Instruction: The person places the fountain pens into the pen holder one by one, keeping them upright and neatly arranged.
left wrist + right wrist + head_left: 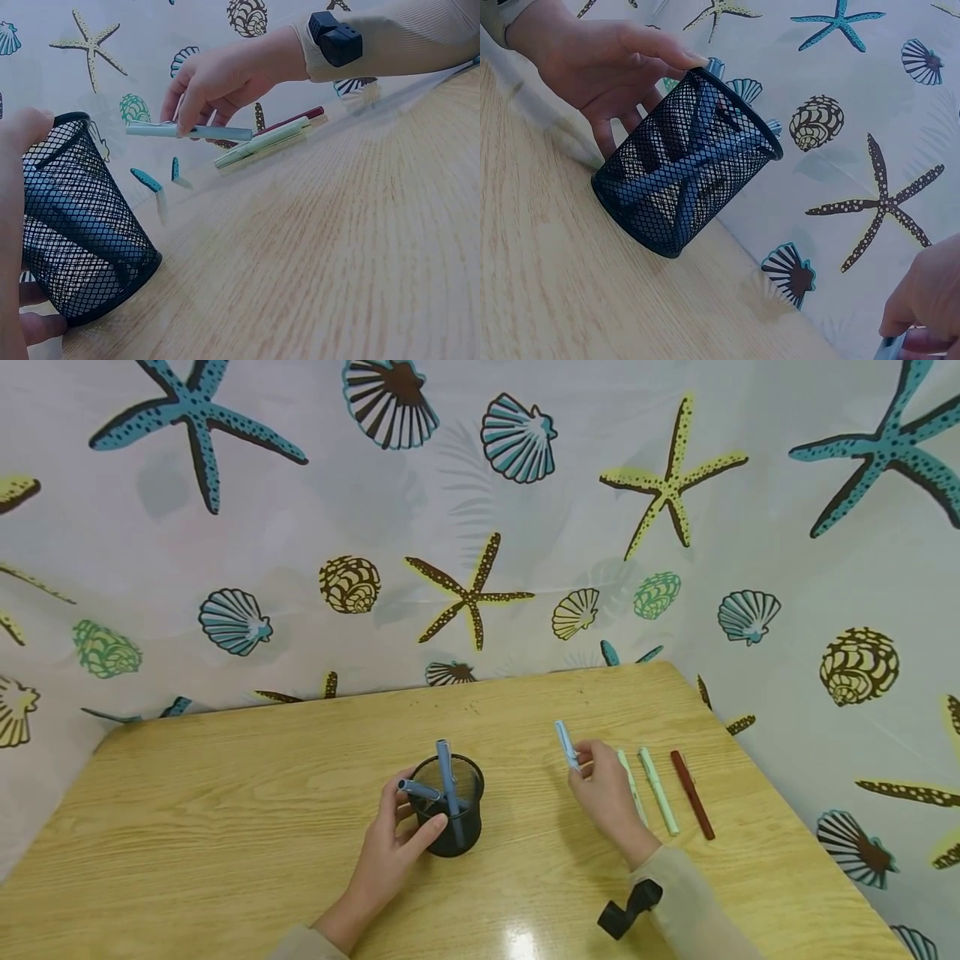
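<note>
A black mesh pen cup [471, 831] stands on the table, gripped at its left side by my left hand [384, 852], thumb near the rim. Two blue pens [447, 774] lean in different directions inside it, showing through the mesh in the right wrist view. To the right of the cup, my right hand [609, 795] pinches a light blue pen [565, 742] between thumb and fingers. In the left wrist view this pen [154, 130] is held above the table, roughly level.
Beside my right hand lie a pale green pen [632, 781], a second green pen [659, 793] and a dark red pen [692, 795], side by side on the wooden table [225, 810]. A cloth printed with starfish and shells [300, 527] hangs behind and to the right.
</note>
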Available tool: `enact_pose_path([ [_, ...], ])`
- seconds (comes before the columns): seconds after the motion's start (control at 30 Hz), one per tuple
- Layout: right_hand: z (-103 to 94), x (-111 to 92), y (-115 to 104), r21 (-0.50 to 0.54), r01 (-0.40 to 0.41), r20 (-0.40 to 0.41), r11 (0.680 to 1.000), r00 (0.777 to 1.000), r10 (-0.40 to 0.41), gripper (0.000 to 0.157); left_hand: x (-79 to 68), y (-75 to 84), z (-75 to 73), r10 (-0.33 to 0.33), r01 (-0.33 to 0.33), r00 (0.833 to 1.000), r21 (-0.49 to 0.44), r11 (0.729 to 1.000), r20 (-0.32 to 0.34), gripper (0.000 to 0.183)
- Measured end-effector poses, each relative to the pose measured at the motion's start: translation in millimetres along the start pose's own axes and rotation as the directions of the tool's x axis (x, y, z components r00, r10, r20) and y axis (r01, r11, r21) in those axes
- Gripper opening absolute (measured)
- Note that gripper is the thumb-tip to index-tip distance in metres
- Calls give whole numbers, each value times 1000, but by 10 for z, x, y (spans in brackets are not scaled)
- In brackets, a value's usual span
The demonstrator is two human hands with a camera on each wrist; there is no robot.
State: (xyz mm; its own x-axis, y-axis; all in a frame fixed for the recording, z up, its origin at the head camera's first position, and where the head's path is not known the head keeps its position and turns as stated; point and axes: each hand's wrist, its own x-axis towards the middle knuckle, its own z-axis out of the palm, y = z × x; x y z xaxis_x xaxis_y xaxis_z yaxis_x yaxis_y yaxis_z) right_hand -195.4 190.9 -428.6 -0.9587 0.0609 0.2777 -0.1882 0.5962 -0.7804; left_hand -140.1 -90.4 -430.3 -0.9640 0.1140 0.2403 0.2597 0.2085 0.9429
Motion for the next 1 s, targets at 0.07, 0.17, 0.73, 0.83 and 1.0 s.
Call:
enact_pose_path([
  [0.07,3,-3,-14,14,2,2,1000,1000,-2,29,0,-11,1,1,-1,1000,-3,1000,1,66],
  [0.17,10,-3,-39,29,7,-1,1000,1000,-7,30,5,-66,-1,13,-13,1000,-12,1000,2,66],
  [0.73,56,-16,-259,168,89,-47,982,995,-83,30,65,-364,-2,30,-30,999,-4,1000,-18,66],
  [0.83,66,-21,-284,182,95,-46,979,995,-88,30,59,-349,-4,30,-30,999,-19,999,-10,66],
  [1.0,93,-31,-327,199,115,-53,973,993,-106,30,52,-334,-3,31,-31,1000,-22,999,-4,65],
])
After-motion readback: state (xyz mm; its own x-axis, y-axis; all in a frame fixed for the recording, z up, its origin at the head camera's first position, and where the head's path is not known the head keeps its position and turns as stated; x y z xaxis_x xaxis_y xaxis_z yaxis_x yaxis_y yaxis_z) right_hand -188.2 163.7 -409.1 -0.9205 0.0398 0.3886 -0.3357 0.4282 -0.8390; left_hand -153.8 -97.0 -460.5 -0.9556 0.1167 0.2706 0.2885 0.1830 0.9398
